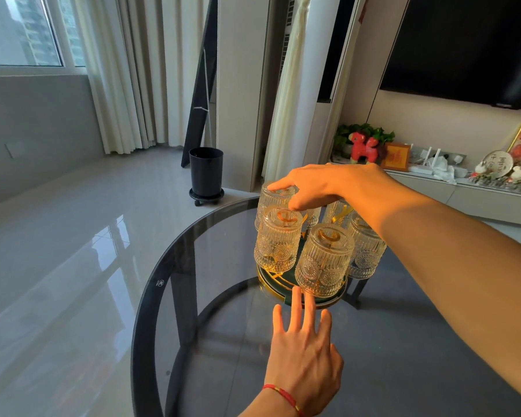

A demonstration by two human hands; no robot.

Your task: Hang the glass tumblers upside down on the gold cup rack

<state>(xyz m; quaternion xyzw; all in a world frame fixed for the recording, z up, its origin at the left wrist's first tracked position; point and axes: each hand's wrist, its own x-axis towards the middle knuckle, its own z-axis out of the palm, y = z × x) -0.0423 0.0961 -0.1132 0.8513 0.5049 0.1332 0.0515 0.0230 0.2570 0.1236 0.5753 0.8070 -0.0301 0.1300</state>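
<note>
A gold cup rack with a round green and gold base point(268, 276) stands on the round dark glass table point(403, 341). Several ribbed glass tumblers hang upside down on it, among them a front left one point(277, 240), a front middle one point(324, 260) and a right one point(366, 251). My right hand point(322, 186) reaches over the rack and grips the bottom of the far left tumbler point(271, 201), which is upside down on the rack. My left hand point(304, 350) lies open with fingers spread, its fingertips touching the front of the rack's base.
The table's left rim point(142, 311) curves close to the rack. A black bin on wheels point(206, 173) stands on the floor beyond. A low cabinet with ornaments point(433, 173) runs along the right wall under a dark screen.
</note>
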